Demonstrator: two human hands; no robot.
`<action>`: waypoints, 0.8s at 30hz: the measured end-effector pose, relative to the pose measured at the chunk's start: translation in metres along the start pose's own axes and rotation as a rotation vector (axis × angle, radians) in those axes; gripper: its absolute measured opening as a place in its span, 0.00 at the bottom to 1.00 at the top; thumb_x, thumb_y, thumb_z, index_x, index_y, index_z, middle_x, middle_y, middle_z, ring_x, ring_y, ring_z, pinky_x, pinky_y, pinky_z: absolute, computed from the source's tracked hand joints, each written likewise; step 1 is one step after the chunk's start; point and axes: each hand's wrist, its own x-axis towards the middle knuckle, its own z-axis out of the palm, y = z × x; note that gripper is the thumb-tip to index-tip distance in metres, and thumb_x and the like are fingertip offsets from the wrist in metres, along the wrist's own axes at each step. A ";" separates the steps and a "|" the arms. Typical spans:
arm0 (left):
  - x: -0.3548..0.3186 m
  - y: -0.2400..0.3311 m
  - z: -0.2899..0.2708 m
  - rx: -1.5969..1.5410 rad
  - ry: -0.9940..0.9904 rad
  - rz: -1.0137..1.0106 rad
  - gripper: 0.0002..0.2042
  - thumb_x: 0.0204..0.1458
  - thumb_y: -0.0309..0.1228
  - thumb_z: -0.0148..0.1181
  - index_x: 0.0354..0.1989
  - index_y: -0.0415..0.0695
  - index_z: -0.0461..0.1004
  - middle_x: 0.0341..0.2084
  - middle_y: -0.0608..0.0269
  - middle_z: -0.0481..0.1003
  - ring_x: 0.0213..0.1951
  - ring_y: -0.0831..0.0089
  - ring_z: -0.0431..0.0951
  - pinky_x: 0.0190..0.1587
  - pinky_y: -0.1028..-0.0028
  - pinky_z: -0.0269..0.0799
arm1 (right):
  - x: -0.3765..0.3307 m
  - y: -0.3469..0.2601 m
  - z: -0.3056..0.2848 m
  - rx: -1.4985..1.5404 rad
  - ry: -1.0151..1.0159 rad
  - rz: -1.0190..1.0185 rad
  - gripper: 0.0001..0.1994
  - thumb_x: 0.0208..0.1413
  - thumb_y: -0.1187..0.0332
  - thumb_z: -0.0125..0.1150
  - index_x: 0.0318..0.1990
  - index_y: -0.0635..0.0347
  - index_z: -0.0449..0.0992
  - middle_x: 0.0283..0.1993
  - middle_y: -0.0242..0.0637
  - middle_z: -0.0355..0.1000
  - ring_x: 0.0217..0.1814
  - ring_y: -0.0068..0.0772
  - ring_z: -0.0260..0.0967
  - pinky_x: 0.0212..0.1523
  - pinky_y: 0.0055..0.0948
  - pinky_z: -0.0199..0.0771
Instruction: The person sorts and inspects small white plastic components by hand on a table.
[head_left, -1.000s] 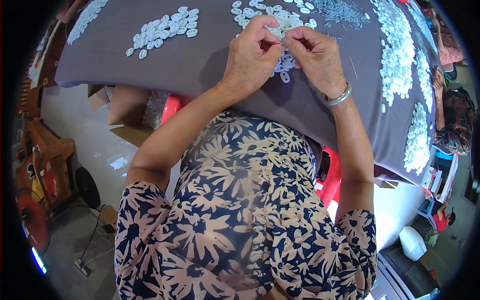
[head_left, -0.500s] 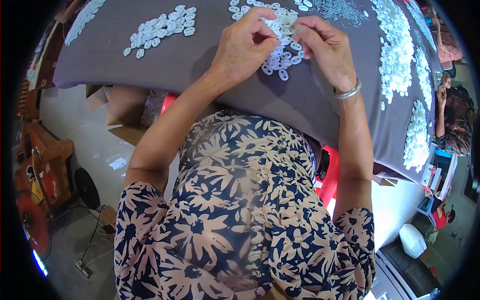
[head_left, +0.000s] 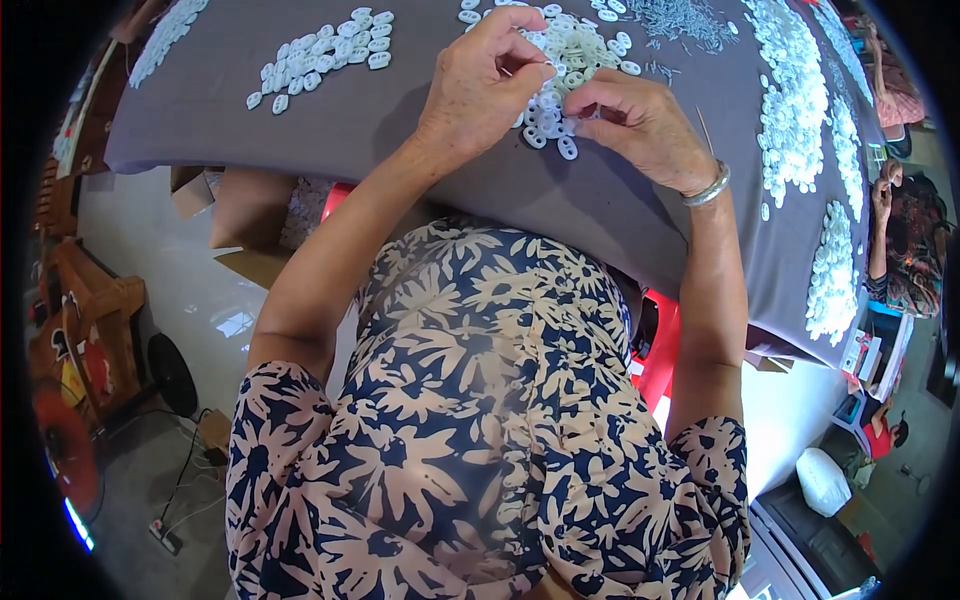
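My left hand (head_left: 482, 88) is held over the left side of a heap of small white oval pieces with two holes (head_left: 578, 50). Its thumb and index finger are pinched together, and I cannot make out what is between them. At the near edge of the heap my right hand (head_left: 645, 130), with a bangle (head_left: 708, 184) at the wrist, pinches a small whitish piece (head_left: 571, 126) between thumb and index finger. A thin stick (head_left: 704, 130) shows beside that hand.
Another group of white oval pieces (head_left: 325, 52) lies on the grey tablecloth (head_left: 390, 110) to the left. Small grey metal pins (head_left: 685, 22) are heaped beyond my right hand. Long piles of white pieces (head_left: 790, 110) line the right side. Other people (head_left: 905, 235) sit at far right.
My right hand has come down and toward me, from above the heap's right side to its near edge. The left hand has barely moved and is still pinched.
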 end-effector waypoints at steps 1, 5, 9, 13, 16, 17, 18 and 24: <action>-0.001 0.000 -0.001 -0.002 0.003 0.003 0.15 0.50 0.19 0.56 0.46 0.38 0.65 0.22 0.69 0.70 0.25 0.83 0.68 0.28 0.81 0.66 | 0.001 -0.002 0.001 0.001 -0.003 -0.003 0.07 0.49 0.78 0.62 0.36 0.60 0.76 0.32 0.29 0.68 0.33 0.20 0.66 0.35 0.19 0.66; 0.009 -0.014 0.000 -0.103 0.048 0.686 0.14 0.50 0.20 0.56 0.45 0.39 0.66 0.22 0.69 0.70 0.25 0.83 0.68 0.28 0.81 0.66 | 0.002 -0.002 0.004 -0.030 -0.008 -0.045 0.07 0.45 0.77 0.63 0.34 0.60 0.74 0.31 0.30 0.67 0.30 0.23 0.66 0.33 0.21 0.67; -0.002 0.005 -0.001 0.019 0.005 -0.026 0.13 0.50 0.20 0.56 0.45 0.39 0.66 0.22 0.69 0.70 0.25 0.83 0.68 0.29 0.81 0.66 | 0.001 0.000 0.003 -0.082 -0.006 -0.035 0.09 0.45 0.77 0.64 0.35 0.61 0.74 0.30 0.28 0.68 0.30 0.21 0.66 0.33 0.20 0.67; -0.002 0.003 -0.001 0.009 -0.017 -0.031 0.14 0.50 0.20 0.57 0.46 0.38 0.66 0.22 0.68 0.71 0.26 0.83 0.69 0.29 0.81 0.66 | -0.002 0.009 0.004 0.073 0.033 0.056 0.08 0.48 0.76 0.64 0.37 0.62 0.75 0.30 0.26 0.70 0.29 0.17 0.65 0.32 0.18 0.66; -0.003 0.005 0.001 -0.031 -0.040 -0.052 0.13 0.51 0.20 0.56 0.46 0.38 0.66 0.23 0.68 0.71 0.26 0.83 0.69 0.29 0.81 0.66 | -0.002 0.015 0.001 0.321 0.137 0.150 0.07 0.53 0.73 0.62 0.39 0.62 0.76 0.30 0.25 0.71 0.28 0.13 0.62 0.30 0.17 0.65; -0.004 0.000 0.002 -0.031 -0.038 -0.053 0.13 0.51 0.20 0.56 0.46 0.38 0.66 0.23 0.68 0.71 0.26 0.83 0.69 0.29 0.81 0.66 | -0.001 0.011 -0.004 0.405 0.167 0.215 0.06 0.55 0.72 0.61 0.40 0.61 0.77 0.29 0.25 0.71 0.28 0.13 0.62 0.28 0.16 0.64; -0.006 -0.009 0.004 -0.044 -0.037 -0.004 0.15 0.49 0.22 0.58 0.46 0.40 0.67 0.24 0.66 0.74 0.26 0.81 0.72 0.30 0.79 0.69 | 0.000 0.009 -0.006 0.490 0.198 0.280 0.06 0.56 0.72 0.60 0.40 0.61 0.77 0.29 0.25 0.71 0.27 0.12 0.61 0.27 0.15 0.62; -0.012 -0.011 0.013 -0.105 -0.119 -0.013 0.17 0.48 0.24 0.59 0.47 0.42 0.68 0.25 0.64 0.76 0.27 0.80 0.74 0.32 0.78 0.71 | 0.004 0.006 -0.001 0.572 0.337 0.294 0.09 0.57 0.69 0.58 0.42 0.63 0.78 0.29 0.27 0.73 0.25 0.11 0.61 0.25 0.14 0.61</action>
